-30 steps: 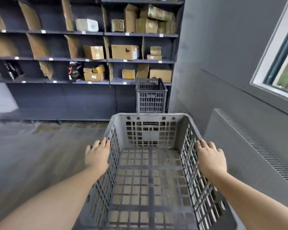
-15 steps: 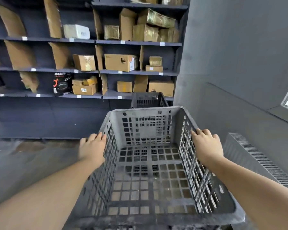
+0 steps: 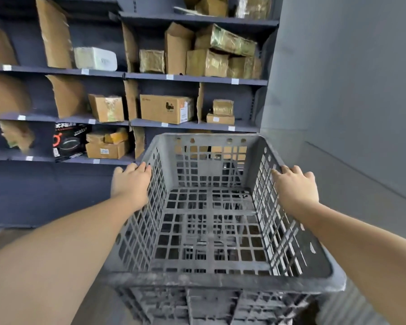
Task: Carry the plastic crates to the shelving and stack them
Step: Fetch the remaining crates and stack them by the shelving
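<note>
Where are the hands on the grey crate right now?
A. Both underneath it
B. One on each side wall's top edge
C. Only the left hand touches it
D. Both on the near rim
B: the left hand and right hand each grip a side rim of the grey crate.

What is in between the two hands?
The grey crate, seen in the head view. The left hand grips its left rim and the right hand grips its right rim. The crate is empty.
</note>
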